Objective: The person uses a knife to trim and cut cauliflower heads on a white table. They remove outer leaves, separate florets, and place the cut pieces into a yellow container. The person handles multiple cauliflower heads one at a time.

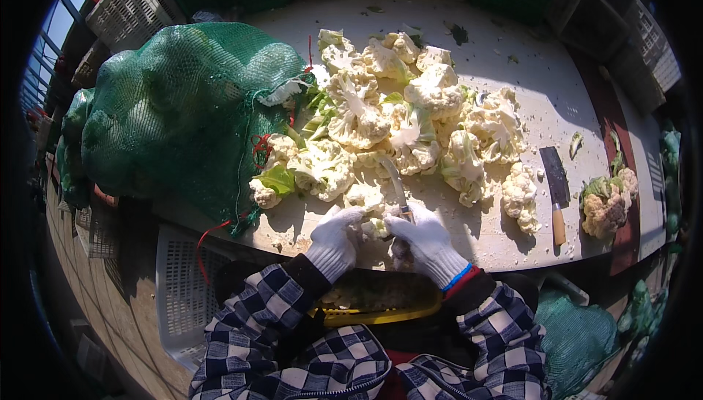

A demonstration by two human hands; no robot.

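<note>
My left hand [335,239], in a white knitted glove, grips a small piece of cauliflower [374,228] over the near edge of the table. Close beside it, my right hand [427,240], gloved the same way, holds a small knife [394,180] whose curved blade points away from me. The right fingers also reach the cauliflower piece, though the exact contact is hidden. Just beyond my hands lies a heap of cut cauliflower [360,106], several pieces with stems and green leaves showing. Below my hands, a yellow plastic basket [379,318] holds pale pieces in shadow.
A bulging green mesh sack [181,109] covers the table's left side. A cleaver [556,180] with a wooden handle lies at right, near a browned cauliflower [604,207]. A white plastic crate [187,290] stands low at left. Crumbs litter the white tabletop [538,76].
</note>
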